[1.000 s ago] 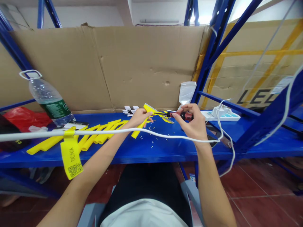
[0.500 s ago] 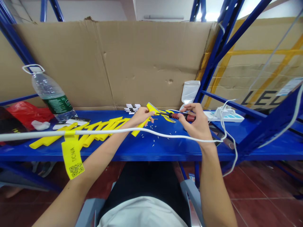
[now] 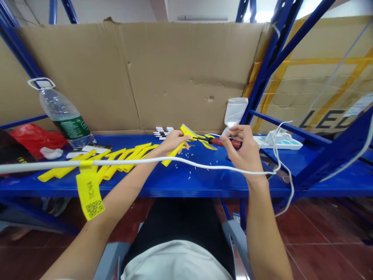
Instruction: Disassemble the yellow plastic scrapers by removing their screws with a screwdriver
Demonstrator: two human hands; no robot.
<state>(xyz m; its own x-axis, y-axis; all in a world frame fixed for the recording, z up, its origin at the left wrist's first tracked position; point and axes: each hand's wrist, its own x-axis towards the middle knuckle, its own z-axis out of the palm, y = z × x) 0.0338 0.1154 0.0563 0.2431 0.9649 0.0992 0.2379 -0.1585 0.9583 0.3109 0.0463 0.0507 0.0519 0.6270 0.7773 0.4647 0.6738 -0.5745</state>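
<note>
My left hand (image 3: 175, 141) is closed around a yellow scraper (image 3: 173, 154), its wide bladed head up and its handle slanting down to the left. In my right hand (image 3: 242, 147) is a screwdriver (image 3: 225, 142) with a red and black handle, its shaft level and its tip at the scraper's head. Whether the tip sits in a screw is too small to tell. Behind the shaft lies another yellow piece with a blade (image 3: 208, 144). Several small screws (image 3: 190, 168) are scattered on the blue shelf below my hands.
Several yellow handles (image 3: 125, 158) lie in a row at left, near a water bottle (image 3: 68, 118) and a red bag (image 3: 36, 139). Black-and-white pieces (image 3: 163, 132) stand by the cardboard (image 3: 186, 77). A white cable (image 3: 221, 167) crosses before my arms. At right is a power strip (image 3: 287, 144).
My right fingers have shifted slightly on the screwdriver handle, and the handle looks turned. Both hands stay in nearly the same place. The camera view has moved a little.
</note>
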